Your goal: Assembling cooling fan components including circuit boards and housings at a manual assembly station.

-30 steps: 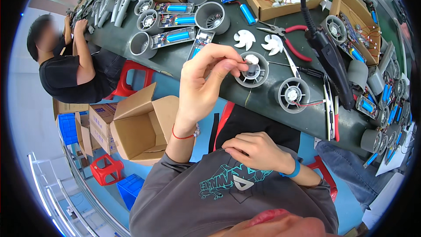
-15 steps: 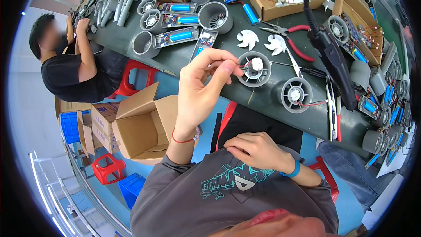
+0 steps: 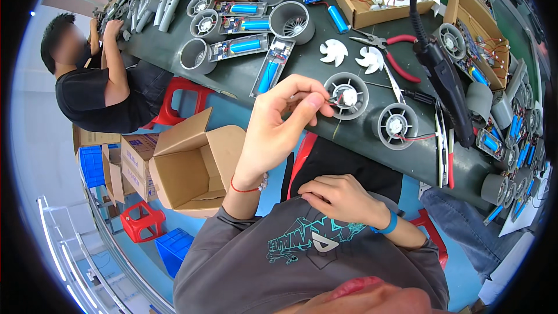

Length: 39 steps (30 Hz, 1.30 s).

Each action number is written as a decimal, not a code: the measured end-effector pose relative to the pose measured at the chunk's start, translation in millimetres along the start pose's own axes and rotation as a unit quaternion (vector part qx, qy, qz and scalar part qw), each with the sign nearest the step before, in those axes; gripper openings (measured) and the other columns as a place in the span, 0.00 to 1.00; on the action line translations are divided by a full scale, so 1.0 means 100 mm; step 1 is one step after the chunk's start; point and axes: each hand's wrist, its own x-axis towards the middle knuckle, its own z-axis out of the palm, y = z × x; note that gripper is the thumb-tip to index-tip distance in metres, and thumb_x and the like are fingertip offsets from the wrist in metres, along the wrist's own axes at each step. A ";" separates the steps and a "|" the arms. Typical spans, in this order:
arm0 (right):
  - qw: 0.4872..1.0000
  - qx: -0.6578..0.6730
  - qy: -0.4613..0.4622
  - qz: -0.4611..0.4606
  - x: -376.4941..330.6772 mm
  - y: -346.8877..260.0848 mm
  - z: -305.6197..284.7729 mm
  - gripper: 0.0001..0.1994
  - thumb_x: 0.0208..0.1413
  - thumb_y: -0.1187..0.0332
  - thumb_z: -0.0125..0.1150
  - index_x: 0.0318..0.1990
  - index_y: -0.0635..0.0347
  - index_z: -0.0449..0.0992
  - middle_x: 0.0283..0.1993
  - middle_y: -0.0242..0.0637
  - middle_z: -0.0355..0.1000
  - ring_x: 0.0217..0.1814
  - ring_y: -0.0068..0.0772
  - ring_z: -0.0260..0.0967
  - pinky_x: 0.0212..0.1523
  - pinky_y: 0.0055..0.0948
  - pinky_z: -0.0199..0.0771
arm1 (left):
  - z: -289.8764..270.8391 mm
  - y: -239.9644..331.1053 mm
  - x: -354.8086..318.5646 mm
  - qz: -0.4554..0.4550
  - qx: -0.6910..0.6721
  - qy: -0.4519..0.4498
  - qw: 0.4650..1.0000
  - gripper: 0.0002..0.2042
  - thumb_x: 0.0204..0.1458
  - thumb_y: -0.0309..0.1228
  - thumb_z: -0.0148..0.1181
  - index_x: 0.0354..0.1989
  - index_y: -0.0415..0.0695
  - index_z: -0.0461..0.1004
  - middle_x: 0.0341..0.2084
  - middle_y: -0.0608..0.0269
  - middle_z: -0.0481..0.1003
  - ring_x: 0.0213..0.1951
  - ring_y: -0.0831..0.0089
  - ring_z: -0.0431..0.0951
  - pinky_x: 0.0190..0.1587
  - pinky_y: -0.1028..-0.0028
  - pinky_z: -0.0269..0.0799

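My left hand (image 3: 285, 119) is closed in a pinch, thumb against fingertips, on thin wires (image 3: 336, 101) at the left side of a grey round fan housing (image 3: 364, 108). A white-topped motor (image 3: 349, 97) sits in the middle of that housing's spokes. Just right of it stands a second grey housing (image 3: 413, 132) with a motor inside and red wires trailing to the right. My right hand (image 3: 344, 197) rests on the front of my shirt, fingers stretched loosely to the left, holding nothing. Two white fan blades, one (image 3: 333, 53) and another (image 3: 370, 60), lie behind the first housing.
Red-handled pliers (image 3: 401, 39), tweezers (image 3: 395, 84) and a screwdriver (image 3: 419, 96) lie beyond the housings. A thick black cable handle (image 3: 444, 87) hangs at the right. Circuit trays with blue batteries (image 3: 272, 70) are at left. A co-worker (image 3: 96, 81) sits far left.
The table scene has shifted slightly right and down in view. My left hand, still pinching the wires, has moved a little the same way with the housing. My right hand has stayed put.
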 end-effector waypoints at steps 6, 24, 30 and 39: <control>1.000 0.002 0.000 0.003 -0.01 0.00 0.01 0.05 0.56 0.71 0.64 0.39 0.58 0.79 0.30 0.36 0.76 0.28 0.38 0.75 0.29 0.35 0.74 | -0.05 0.03 0.00 -0.041 0.032 0.036 0.998 0.06 0.64 0.26 0.54 0.43 0.37 0.75 0.28 0.65 0.77 0.28 0.86 0.68 0.32 0.83 0.64; 0.999 0.018 0.024 -0.030 0.01 -0.25 -0.40 0.07 0.51 0.73 0.68 0.38 0.57 0.82 0.25 0.34 0.73 0.23 0.35 0.71 0.23 0.31 0.70 | -0.02 -0.01 0.03 0.182 0.313 0.040 0.931 0.40 0.34 0.35 0.81 0.59 0.43 0.70 0.54 0.60 0.73 0.56 0.65 0.73 0.48 0.71 0.70; 0.988 0.136 -0.004 -0.076 -0.02 -0.71 -1.00 0.09 0.47 0.74 0.70 0.37 0.61 0.80 0.24 0.34 0.72 0.23 0.27 0.69 0.22 0.25 0.64 | 0.09 -0.08 0.05 0.187 0.295 -0.005 0.937 0.31 0.37 0.27 0.79 0.54 0.43 0.75 0.50 0.58 0.74 0.46 0.63 0.78 0.42 0.69 0.76; 0.940 0.084 0.327 0.053 0.06 -0.70 -2.51 0.12 0.64 0.60 0.58 0.48 0.58 0.74 0.32 0.25 0.69 0.31 0.09 0.65 0.28 0.13 0.58 | 0.15 -0.08 -0.16 0.130 0.258 0.014 0.957 0.32 0.36 0.29 0.80 0.54 0.44 0.75 0.42 0.59 0.74 0.33 0.70 0.74 0.36 0.71 0.73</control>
